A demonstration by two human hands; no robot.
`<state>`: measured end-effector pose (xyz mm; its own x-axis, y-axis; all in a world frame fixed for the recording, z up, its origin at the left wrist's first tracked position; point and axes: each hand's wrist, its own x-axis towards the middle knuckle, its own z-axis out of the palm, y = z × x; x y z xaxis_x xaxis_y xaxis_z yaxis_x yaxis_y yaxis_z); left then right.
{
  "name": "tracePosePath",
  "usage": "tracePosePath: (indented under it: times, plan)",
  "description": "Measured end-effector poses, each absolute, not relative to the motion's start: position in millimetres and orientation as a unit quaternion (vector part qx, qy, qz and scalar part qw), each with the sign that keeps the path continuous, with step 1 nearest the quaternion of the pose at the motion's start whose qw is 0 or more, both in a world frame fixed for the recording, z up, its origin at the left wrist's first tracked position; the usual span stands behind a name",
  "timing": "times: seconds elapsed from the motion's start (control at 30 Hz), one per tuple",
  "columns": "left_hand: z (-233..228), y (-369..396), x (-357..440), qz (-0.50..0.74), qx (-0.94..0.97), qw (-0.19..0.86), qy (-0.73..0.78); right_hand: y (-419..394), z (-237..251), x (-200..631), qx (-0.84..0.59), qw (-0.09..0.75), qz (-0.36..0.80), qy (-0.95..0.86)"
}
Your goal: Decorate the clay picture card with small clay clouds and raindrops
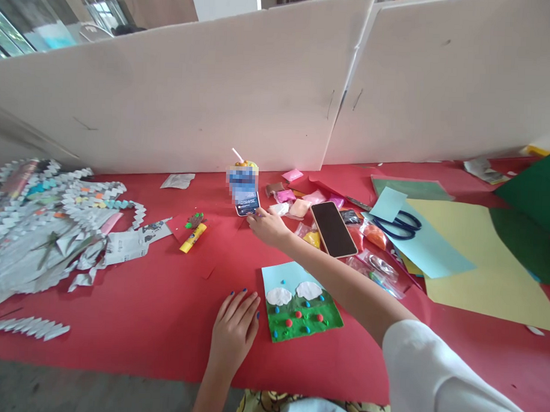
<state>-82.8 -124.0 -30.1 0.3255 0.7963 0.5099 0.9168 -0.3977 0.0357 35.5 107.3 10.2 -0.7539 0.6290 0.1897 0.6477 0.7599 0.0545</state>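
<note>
Reaching toward the centre of the frame, the right hand (269, 226) had its fingertips touching the lower edge of a small phone (247, 202) propped upright against a cup (244, 169) with a straw; the fingers were extended and nothing was grasped. The left hand (234, 332) lay flat and released, palm down, on the red desk (163, 298) at lower centre, just beside the left edge of a clay picture (301, 300) showing blue sky, two white clouds and a green field with red and blue dots. A larger phone (333, 228) lay screen-up to the right of the right hand, among small packets of coloured clay (297, 198). A yellow glue stick (192, 238) lay left of centre. Folded paper strips (44, 222) were piled at the left of the frame. Blue-handled scissors (398, 225) rested on coloured paper sheets (471, 261) at the right. White partition boards (216, 90) stood along the desk's far edge.
</note>
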Motion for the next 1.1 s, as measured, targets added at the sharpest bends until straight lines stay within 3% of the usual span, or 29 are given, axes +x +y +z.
tracePosePath:
  times: [0.77,1.1]
  plan:
    - [-38,-124,-85,-0.227,-0.771,0.136,-0.579,128,2,12,-0.300,0.032,-0.083,-0.950]
    - [-37,-127,-85,-0.230,-0.754,0.154,-0.596,120,14,10,-0.336,0.082,-0.092,-0.934]
